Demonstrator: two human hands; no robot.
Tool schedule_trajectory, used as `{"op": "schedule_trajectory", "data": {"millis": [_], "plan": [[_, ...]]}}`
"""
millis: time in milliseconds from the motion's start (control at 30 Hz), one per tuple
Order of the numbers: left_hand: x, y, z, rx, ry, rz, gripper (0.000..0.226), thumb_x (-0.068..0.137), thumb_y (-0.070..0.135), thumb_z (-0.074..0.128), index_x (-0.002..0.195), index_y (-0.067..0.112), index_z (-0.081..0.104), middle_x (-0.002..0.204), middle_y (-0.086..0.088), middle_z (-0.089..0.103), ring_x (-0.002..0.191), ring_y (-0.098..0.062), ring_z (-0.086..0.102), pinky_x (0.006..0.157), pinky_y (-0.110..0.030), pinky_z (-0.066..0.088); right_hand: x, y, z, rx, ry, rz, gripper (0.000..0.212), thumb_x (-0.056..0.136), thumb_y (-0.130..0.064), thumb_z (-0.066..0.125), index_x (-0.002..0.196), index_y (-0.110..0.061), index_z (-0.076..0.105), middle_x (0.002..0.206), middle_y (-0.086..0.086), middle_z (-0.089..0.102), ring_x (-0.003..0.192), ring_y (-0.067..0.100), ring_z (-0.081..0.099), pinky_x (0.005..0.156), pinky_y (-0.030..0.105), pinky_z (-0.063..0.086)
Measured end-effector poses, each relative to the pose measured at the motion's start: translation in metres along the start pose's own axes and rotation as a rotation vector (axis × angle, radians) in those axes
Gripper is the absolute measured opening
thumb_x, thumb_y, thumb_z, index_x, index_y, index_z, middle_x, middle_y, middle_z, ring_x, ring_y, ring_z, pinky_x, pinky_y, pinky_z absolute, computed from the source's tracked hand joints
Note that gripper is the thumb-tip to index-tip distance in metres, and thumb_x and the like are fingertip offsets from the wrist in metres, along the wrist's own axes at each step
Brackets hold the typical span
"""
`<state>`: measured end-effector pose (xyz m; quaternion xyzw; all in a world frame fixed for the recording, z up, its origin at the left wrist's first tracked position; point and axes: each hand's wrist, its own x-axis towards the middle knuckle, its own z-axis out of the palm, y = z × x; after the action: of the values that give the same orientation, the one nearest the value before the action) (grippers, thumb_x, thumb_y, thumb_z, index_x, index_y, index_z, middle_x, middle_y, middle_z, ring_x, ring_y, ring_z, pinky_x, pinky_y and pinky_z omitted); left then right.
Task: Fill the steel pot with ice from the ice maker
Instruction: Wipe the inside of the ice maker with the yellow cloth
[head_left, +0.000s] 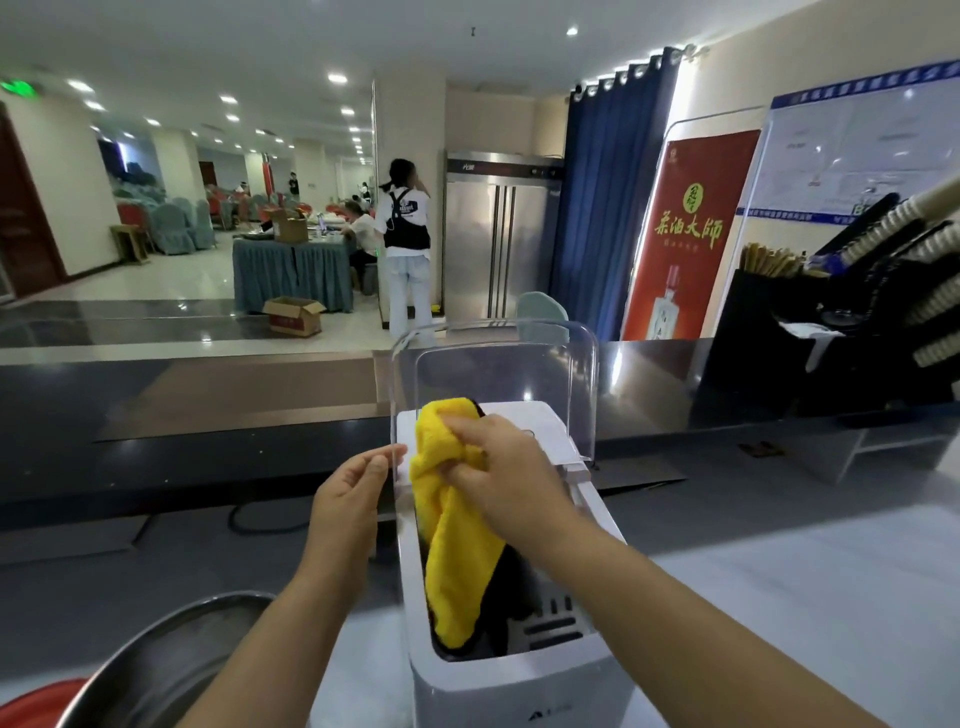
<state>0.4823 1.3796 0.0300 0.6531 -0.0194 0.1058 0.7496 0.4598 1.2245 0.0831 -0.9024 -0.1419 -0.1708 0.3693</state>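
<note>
One round, brushed steel pot (171, 660) sat at the lower left on the pale grey counter (779, 597), just beside one boxy white plastic ice maker (519, 691) and partly under the left forearm. The machine's single clear, curved plastic lid (584, 395) stood raised. The left hand (348, 499) pinched the lid's near left edge between thumb and fingers. The right hand (498, 467) clutched one fluffy yellow cloth (457, 561), which hung down into the open dark bin. One red rounded object (31, 701) lay just beside the pot.
</note>
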Motion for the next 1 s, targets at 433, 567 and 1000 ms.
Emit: {"op": "schedule_trajectory", "data": {"millis": [433, 567, 1000], "plan": [[-0.002, 0.002, -0.003, 0.004, -0.027, -0.016, 0.022, 0.096, 0.015, 0.052, 0.112, 0.012, 0.066, 0.105, -0.006, 0.070, 0.101, -0.019, 0.065, 0.084, -0.033, 0.054, -0.010, -0.009, 0.032, -0.393, -0.093, -0.051, 0.039, 0.097, -0.030, 0.043, 0.135, -0.037, 0.047, 0.118, -0.001, 0.047, 0.097, 0.023, 0.057, 0.079, 0.031, 0.050], [-0.005, 0.002, -0.001, -0.010, 0.000, -0.006, 0.024, 0.095, 0.012, 0.053, 0.115, 0.012, 0.065, 0.106, -0.001, 0.069, 0.101, -0.015, 0.064, 0.085, -0.031, 0.054, -0.018, -0.006, 0.031, -0.449, -0.045, -0.042, 0.040, 0.097, -0.027, 0.044, 0.136, -0.034, 0.046, 0.124, -0.001, 0.046, 0.102, 0.023, 0.057, 0.080, 0.031, 0.051], [-0.012, -0.004, 0.003, -0.026, 0.043, -0.019, 0.031, 0.094, 0.004, 0.053, 0.122, 0.015, 0.061, 0.117, -0.003, 0.065, 0.109, -0.018, 0.061, 0.100, -0.040, 0.048, -0.043, 0.059, -0.030, -0.322, 0.169, 0.382, 0.049, 0.091, -0.009, 0.044, 0.137, -0.027, 0.050, 0.128, 0.006, 0.051, 0.110, 0.027, 0.052, 0.085, 0.030, 0.043]]}}
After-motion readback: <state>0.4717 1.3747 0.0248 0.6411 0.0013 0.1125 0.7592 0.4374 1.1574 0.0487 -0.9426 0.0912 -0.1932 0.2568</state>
